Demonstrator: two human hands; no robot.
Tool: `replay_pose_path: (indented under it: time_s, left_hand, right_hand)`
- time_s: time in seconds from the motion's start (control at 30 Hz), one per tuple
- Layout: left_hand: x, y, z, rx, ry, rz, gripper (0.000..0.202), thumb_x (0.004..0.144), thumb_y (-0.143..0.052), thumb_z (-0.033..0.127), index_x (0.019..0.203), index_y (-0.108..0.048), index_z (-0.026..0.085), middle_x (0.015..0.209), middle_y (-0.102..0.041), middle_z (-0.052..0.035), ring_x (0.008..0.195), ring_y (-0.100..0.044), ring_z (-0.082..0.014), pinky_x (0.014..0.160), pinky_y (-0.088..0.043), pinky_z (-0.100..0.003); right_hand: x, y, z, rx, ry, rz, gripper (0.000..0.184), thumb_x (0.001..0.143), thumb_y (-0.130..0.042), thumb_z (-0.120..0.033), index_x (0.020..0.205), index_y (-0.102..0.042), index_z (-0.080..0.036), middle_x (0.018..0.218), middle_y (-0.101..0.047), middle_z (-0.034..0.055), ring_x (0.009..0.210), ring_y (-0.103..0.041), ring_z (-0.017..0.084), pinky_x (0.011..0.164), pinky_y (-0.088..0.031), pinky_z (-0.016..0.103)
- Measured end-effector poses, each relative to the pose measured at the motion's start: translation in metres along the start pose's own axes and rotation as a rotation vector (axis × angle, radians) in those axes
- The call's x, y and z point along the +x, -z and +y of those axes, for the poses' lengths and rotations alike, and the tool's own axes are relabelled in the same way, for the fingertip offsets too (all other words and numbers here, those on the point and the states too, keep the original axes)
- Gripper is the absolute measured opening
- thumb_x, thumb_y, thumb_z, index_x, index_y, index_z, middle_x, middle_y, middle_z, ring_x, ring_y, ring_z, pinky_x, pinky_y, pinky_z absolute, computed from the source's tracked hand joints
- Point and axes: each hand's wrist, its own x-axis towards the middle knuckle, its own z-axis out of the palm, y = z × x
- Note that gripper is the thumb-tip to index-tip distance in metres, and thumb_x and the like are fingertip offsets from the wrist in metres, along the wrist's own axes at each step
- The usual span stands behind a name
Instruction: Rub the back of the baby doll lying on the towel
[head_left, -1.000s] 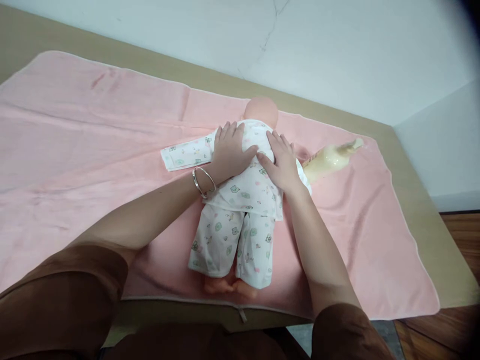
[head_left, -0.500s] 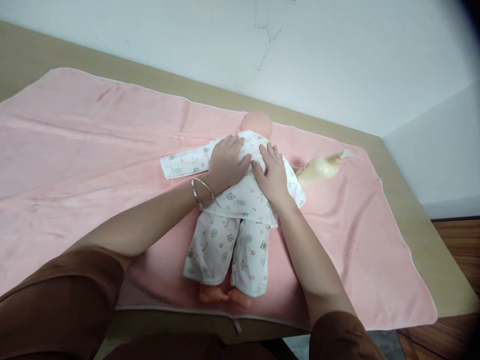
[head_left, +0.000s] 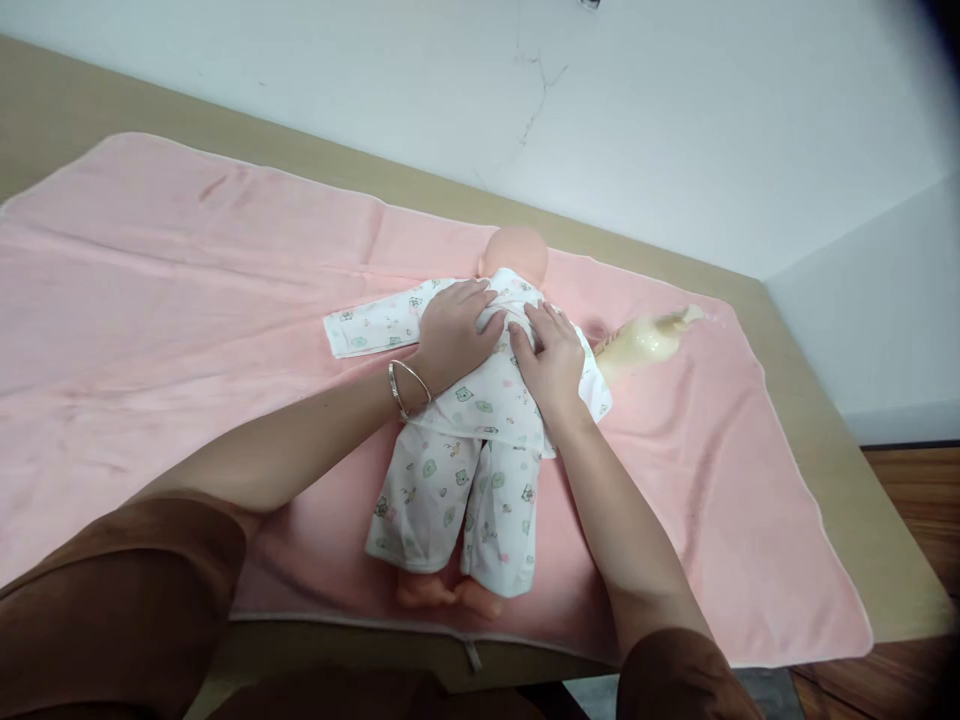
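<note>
A baby doll [head_left: 487,395] in a white printed top and trousers lies with its smooth, bald head [head_left: 517,252] away from me; no face shows. Flat on the left of its upper back rests my left hand [head_left: 459,335], fingers extended, a silver bangle at the wrist. My right hand [head_left: 553,360] lies on the right side of the same top, fingers a little spread and bent. Both thumbs point inward, close together but apart. The cloth is rumpled between the hands. One sleeve [head_left: 371,325] stretches out to the left. Bare feet [head_left: 450,592] stick out of the trousers.
Beneath the doll is a pink blanket [head_left: 187,350] with folds, spread over a wooden table [head_left: 817,420]. Right of the doll lies a shiny cream-coloured object [head_left: 645,340], its kind unclear. A white wall [head_left: 375,90] stands behind the table.
Both hands stay on the doll's back. My right hand sits slightly lower, its fingers more bent, and the top is a little more bunched near the neck. The view has shifted slightly.
</note>
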Motion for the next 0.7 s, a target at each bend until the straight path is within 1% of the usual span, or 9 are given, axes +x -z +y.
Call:
replay_pose_path:
  time_s: [0.03, 0.1, 0.2, 0.27, 0.3, 0.4, 0.53, 0.6, 0.7]
  left_hand:
    - [0.0003, -0.0004, -0.0002, 0.017, 0.005, -0.009, 0.031, 0.095, -0.053, 0.033, 0.114, -0.071, 0.016, 0.127, -0.071, -0.0121, 0.123, -0.065, -0.0293, 0.111, -0.048, -0.046]
    - [0.0018, -0.0017, -0.0021, 0.057, 0.022, -0.047, 0.036, 0.094, -0.054, 0.032, 0.122, -0.067, 0.015, 0.130, -0.069, -0.0139, 0.127, -0.062, -0.0320, 0.112, -0.047, -0.049]
    - [0.0045, -0.0039, -0.0062, 0.093, 0.049, -0.122, 0.046, 0.093, -0.057, 0.034, 0.133, -0.060, 0.012, 0.139, -0.063, -0.0181, 0.136, -0.053, -0.0375, 0.116, -0.041, -0.055]
    - [0.0054, -0.0043, -0.0079, 0.088, 0.053, -0.150, 0.048, 0.092, -0.058, 0.034, 0.135, -0.059, 0.011, 0.141, -0.061, -0.0195, 0.139, -0.051, -0.0392, 0.117, -0.039, -0.057]
    - [0.0054, -0.0040, -0.0081, 0.080, 0.050, -0.151, 0.048, 0.092, -0.058, 0.034, 0.134, -0.060, 0.010, 0.140, -0.062, -0.0195, 0.138, -0.051, -0.0390, 0.117, -0.039, -0.056]
    - [0.0040, -0.0016, -0.0057, 0.051, 0.022, -0.111, 0.040, 0.094, -0.056, 0.032, 0.128, -0.064, 0.013, 0.136, -0.066, -0.0161, 0.133, -0.058, -0.0341, 0.115, -0.043, -0.051]
    - [0.0012, 0.0022, -0.0002, 0.023, -0.005, -0.053, 0.031, 0.096, -0.052, 0.031, 0.118, -0.069, 0.017, 0.132, -0.069, -0.0115, 0.127, -0.063, -0.0293, 0.112, -0.047, -0.047]
    - [0.0008, 0.0030, 0.0012, 0.003, 0.009, -0.047, 0.032, 0.095, -0.051, 0.031, 0.118, -0.069, 0.017, 0.132, -0.069, -0.0122, 0.127, -0.062, -0.0292, 0.113, -0.047, -0.047]
    - [0.0019, 0.0031, 0.0006, -0.011, 0.021, -0.064, 0.034, 0.094, -0.051, 0.030, 0.121, -0.067, 0.017, 0.134, -0.068, -0.0126, 0.129, -0.060, -0.0293, 0.114, -0.046, -0.048]
  right_hand:
    - [-0.0003, -0.0002, -0.0009, -0.005, -0.002, 0.008, 0.043, 0.099, -0.050, -0.049, 0.123, -0.072, -0.020, 0.134, -0.072, 0.0133, 0.135, -0.062, 0.029, 0.121, -0.041, 0.054]
    - [0.0008, 0.0002, -0.0015, -0.016, -0.007, -0.029, 0.045, 0.099, -0.051, -0.046, 0.127, -0.070, -0.018, 0.140, -0.068, 0.0149, 0.139, -0.059, 0.029, 0.123, -0.039, 0.054]
    - [0.0050, 0.0025, 0.0002, -0.026, -0.017, -0.176, 0.054, 0.099, -0.049, -0.045, 0.144, -0.056, -0.016, 0.158, -0.050, 0.0158, 0.152, -0.041, 0.031, 0.126, -0.030, 0.058]
    - [0.0075, 0.0040, 0.0023, -0.028, -0.023, -0.251, 0.058, 0.100, -0.046, -0.045, 0.151, -0.047, -0.017, 0.165, -0.039, 0.0148, 0.157, -0.030, 0.032, 0.127, -0.026, 0.061]
    - [0.0081, 0.0045, 0.0032, -0.029, -0.023, -0.265, 0.059, 0.101, -0.046, -0.046, 0.152, -0.046, -0.017, 0.166, -0.037, 0.0143, 0.158, -0.028, 0.032, 0.127, -0.025, 0.061]
    - [0.0068, 0.0042, 0.0042, -0.031, 0.006, -0.230, 0.053, 0.101, -0.045, -0.045, 0.147, -0.053, -0.019, 0.160, -0.047, 0.0133, 0.155, -0.037, 0.030, 0.128, -0.026, 0.058]
    - [0.0021, 0.0012, 0.0018, -0.026, 0.020, -0.096, 0.046, 0.100, -0.048, -0.044, 0.131, -0.067, -0.017, 0.145, -0.063, 0.0155, 0.143, -0.054, 0.029, 0.126, -0.034, 0.052]
    - [0.0008, 0.0000, 0.0008, -0.008, 0.011, -0.061, 0.044, 0.099, -0.050, -0.045, 0.128, -0.069, -0.018, 0.143, -0.066, 0.0146, 0.140, -0.057, 0.029, 0.124, -0.036, 0.053]
    - [0.0003, -0.0001, 0.0007, 0.022, -0.002, -0.062, 0.043, 0.099, -0.049, -0.045, 0.129, -0.068, -0.021, 0.145, -0.064, 0.0123, 0.141, -0.055, 0.029, 0.124, -0.036, 0.056]
